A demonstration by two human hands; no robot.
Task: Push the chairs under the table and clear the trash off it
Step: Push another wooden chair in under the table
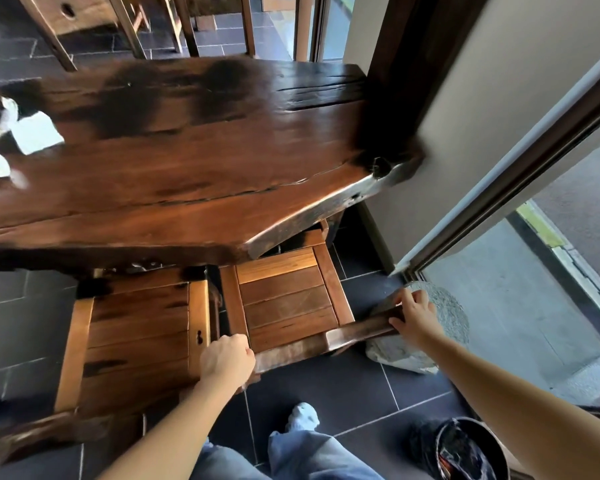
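Crumpled trash (35, 133) is seen at the left edge of a glossy wooden table (187, 161) over dark tiles (343, 393). The slatted chair (284, 299), half under the near edge, is gripped by the left hand (227, 358) and the right hand (414, 315).

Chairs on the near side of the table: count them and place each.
2. The right chair, partly under the table, is gripped by the left hand and right hand; the left chair stands beside it, mostly out. Others may be hidden.

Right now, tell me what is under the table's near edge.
The front parts of the left chair and right chair seats reach under the table. Their front legs and anything deeper are covered by the tabletop.
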